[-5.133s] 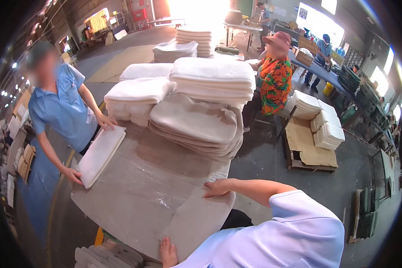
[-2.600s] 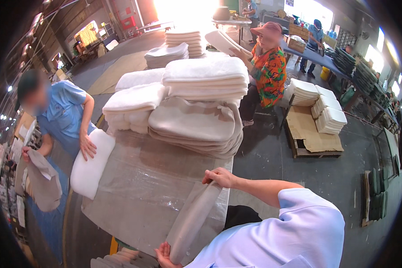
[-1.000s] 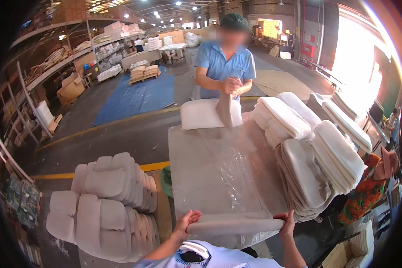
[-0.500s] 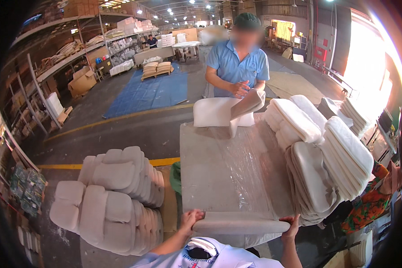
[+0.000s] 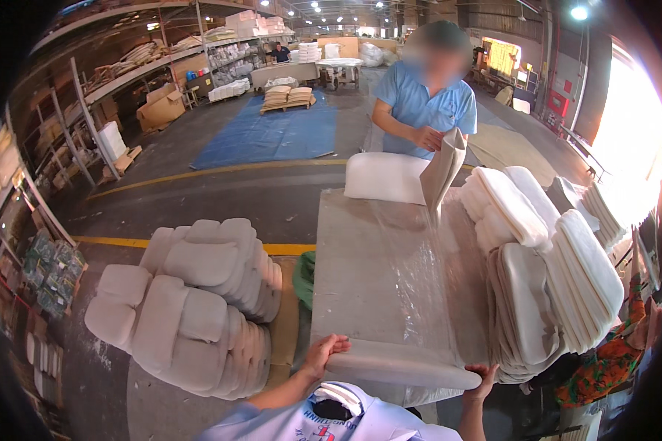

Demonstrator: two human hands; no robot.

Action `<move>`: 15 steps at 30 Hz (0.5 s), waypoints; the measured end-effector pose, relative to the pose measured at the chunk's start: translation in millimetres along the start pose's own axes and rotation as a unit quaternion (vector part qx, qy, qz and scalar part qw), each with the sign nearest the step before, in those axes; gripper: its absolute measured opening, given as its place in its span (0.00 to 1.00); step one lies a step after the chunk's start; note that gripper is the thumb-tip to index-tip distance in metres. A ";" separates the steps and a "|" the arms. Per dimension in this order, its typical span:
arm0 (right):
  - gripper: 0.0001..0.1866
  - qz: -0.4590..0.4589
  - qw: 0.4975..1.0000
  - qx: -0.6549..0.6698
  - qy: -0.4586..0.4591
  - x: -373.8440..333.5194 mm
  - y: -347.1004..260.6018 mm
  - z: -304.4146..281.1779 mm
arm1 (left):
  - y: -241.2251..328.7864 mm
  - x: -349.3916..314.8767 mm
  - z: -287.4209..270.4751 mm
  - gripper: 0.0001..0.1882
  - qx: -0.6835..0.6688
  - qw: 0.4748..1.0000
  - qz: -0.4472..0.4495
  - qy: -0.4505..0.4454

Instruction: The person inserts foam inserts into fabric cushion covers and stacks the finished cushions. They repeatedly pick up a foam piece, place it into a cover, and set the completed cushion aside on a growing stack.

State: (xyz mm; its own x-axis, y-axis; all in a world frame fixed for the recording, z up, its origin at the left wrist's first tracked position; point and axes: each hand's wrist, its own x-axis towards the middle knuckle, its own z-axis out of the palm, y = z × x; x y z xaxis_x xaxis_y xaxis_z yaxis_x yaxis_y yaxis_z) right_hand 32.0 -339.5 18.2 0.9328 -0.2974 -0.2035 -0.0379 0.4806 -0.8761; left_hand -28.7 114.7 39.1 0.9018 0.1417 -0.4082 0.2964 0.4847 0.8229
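A long grey cushion pad (image 5: 401,365) lies along the near edge of the table (image 5: 368,279). My left hand (image 5: 325,356) holds its left end, fingers reaching over the corner. The right end is in my right hand (image 5: 482,379), with the thumb on top and the other fingers partly hidden behind the pad. Across the table, a co-worker in a blue shirt (image 5: 432,99) holds up a folded grey cover (image 5: 443,170). Beside that cover, a white foam pad (image 5: 385,177) rests on the far edge.
Stacked grey pads (image 5: 522,305) and white foam pads (image 5: 585,272) crowd the table's right side. Piles of grey cushions (image 5: 191,334) stand on the floor to the left. Clear plastic film (image 5: 415,287) covers part of the tabletop. Another person in patterned clothing (image 5: 603,371) is at the lower right.
The view has shifted, so the scene sits further right. My left hand's fingers now reach further over the pad's corner. Opposite, the co-worker has gripped the grey cover and holds it more upright.
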 end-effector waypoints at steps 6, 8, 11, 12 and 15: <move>0.41 0.000 0.999 0.024 0.024 2.1 13.1 -0.2 | 0.2 3.8 -2.7 0.29 0.012 1.000 -0.003 0.020; 0.39 -0.001 1.000 0.017 0.022 0.6 12.7 -2.0 | 4.4 2.9 -2.2 0.30 0.048 0.998 0.007 0.035; 0.38 -0.006 0.999 0.021 0.027 4.0 9.5 -5.3 | 10.8 0.3 4.1 0.30 0.057 0.997 0.036 0.046; 0.38 0.006 0.999 0.020 0.045 4.7 9.7 -6.1 | 10.8 -2.0 6.5 0.30 0.045 0.997 0.034 0.053; 0.37 -0.012 0.999 0.015 0.033 8.3 12.5 -5.2 | 9.9 -3.4 10.8 0.30 0.020 0.997 0.061 0.047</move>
State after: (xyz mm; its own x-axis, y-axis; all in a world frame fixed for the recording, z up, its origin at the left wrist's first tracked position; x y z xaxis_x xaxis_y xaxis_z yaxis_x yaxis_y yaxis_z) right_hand 37.3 -340.2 3.3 0.9080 -0.3617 -0.2113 -0.0044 0.4962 -0.8682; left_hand -25.4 109.7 52.9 0.8990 0.2783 -0.3382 0.2008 0.4245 0.8829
